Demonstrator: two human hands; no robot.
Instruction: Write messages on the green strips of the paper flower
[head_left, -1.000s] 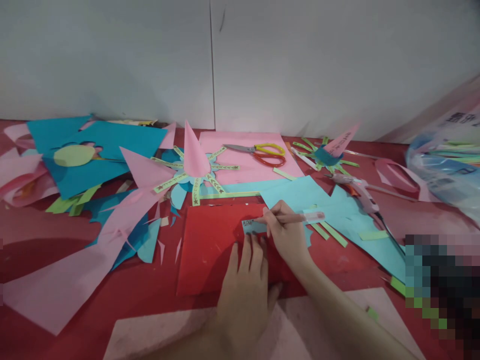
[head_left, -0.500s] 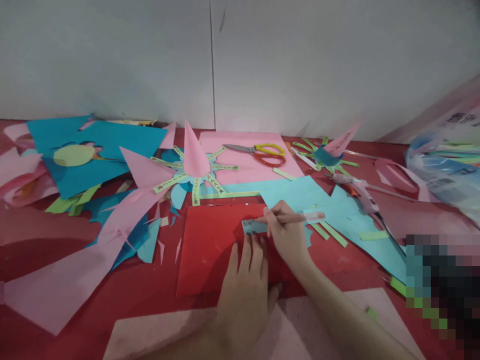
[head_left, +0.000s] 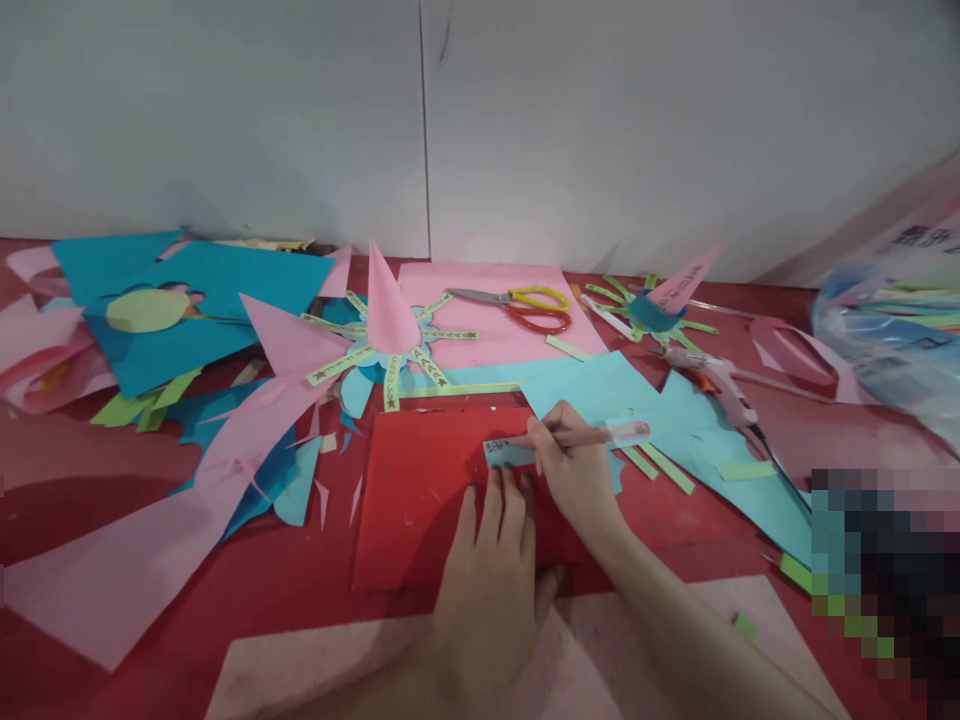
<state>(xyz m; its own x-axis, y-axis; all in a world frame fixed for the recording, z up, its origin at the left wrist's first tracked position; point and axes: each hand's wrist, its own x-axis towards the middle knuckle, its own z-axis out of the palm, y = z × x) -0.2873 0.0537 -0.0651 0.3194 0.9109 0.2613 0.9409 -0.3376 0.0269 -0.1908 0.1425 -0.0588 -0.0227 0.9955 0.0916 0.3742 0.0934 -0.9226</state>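
My right hand (head_left: pixel 576 470) is closed around a pen (head_left: pixel 592 436), its tip touching a small light blue paper strip (head_left: pixel 496 455). Dark handwritten marks show at the strip's left end; my right hand covers its other end. Flat on a red sheet (head_left: pixel 409 500), my left hand (head_left: pixel 491 570) has its fingers stretched out, the fingertips at the strip's lower edge. Just beyond the red sheet stands a pink paper cone (head_left: pixel 390 310) on a scalloped blue base, with patterned green strips (head_left: pixel 337 368) radiating from it.
Scissors (head_left: pixel 517 302) with yellow and red handles rest on pink paper (head_left: pixel 480 350). To the right lie a glue gun (head_left: pixel 712 380), a second cone piece (head_left: pixel 679 290) and a plastic bag (head_left: pixel 900 310). Blue sheets (head_left: pixel 225 270) and pink scraps (head_left: pixel 150 560) cover the left. A wall (head_left: pixel 600 120) stands behind.
The pen tip has barely shifted, and the dark marks on the light blue strip look slightly different. My left hand and the surrounding things stay in place.
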